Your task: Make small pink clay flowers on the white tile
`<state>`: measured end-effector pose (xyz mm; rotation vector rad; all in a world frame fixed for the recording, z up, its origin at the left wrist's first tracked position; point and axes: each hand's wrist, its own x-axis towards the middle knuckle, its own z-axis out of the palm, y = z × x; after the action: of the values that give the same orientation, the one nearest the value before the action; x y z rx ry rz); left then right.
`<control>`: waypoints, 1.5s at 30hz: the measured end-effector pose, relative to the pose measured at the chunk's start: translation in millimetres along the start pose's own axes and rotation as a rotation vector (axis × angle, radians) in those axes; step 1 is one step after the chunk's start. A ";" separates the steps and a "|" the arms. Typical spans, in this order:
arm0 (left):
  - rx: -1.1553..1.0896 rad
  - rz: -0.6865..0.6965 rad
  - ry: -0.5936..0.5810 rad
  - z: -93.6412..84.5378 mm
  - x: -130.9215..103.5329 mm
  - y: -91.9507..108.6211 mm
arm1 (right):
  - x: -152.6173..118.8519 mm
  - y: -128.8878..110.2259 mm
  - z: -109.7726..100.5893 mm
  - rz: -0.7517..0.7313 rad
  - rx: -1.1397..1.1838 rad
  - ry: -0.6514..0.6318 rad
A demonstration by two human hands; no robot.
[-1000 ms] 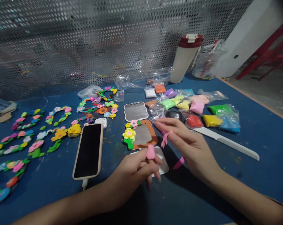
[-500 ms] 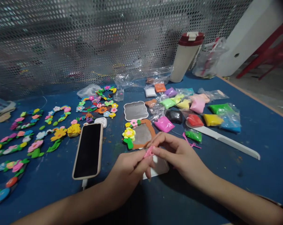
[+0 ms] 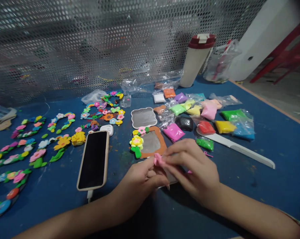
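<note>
A small lump of pink clay (image 3: 158, 160) is pinched between my two hands. On its left, my left hand (image 3: 146, 177) grips it with the fingers curled. From the right, my right hand (image 3: 193, 166) closes thumb and fingertips on the same lump. Below them lies a pale flat plate (image 3: 171, 178), mostly covered by the hands. Just beyond is a mirror with a brown clay frame (image 3: 153, 154), its left side decorated with a yellow clay flower (image 3: 136, 142) and a green leaf. A pink stick tool (image 3: 208, 154) shows partly behind my right hand.
A phone (image 3: 93, 161) on a cable lies left, near several clay-decorated mirrors (image 3: 61, 121). Bagged clay (image 3: 184, 123), a white comb (image 3: 239, 148) and a white-rimmed mirror (image 3: 143, 118) lie beyond. A tumbler (image 3: 196, 63) stands before the perforated metal panel (image 3: 90, 43).
My right hand has shifted over the clay and now covers more of the plate and the pink stick tool. The pink clay looks reshaped, standing up more between the fingertips.
</note>
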<state>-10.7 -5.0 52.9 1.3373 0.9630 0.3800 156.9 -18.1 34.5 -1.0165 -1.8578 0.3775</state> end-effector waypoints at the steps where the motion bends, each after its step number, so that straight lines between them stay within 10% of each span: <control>1: 0.031 0.031 0.006 -0.7 0.0 0.5 | -0.6 -1.1 0.2 -0.042 0.015 -0.047; 7: 0.366 0.169 0.159 -3.2 -0.4 -2.8 | 4.7 -6.5 0.4 0.292 0.461 -0.230; 17: 0.433 0.230 0.045 -3.2 0.5 -4.9 | 2.3 -3.4 6.5 0.504 0.547 -0.242; 28: -0.070 -0.070 -0.299 6.3 -5.3 -11.8 | 15.3 14.5 -7.4 0.706 0.494 0.118; 35: -0.301 -0.060 -0.133 -5.3 5.9 -8.9 | 13.9 12.1 -12.8 0.514 0.561 -0.040; 45: -0.133 -0.068 0.107 -9.2 17.4 -9.5 | 12.9 6.7 -3.5 0.684 0.586 -0.087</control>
<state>-10.3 11.3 38.3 1.1700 1.0510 0.4594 160.5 -4.6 39.7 -1.1903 -1.2851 1.2993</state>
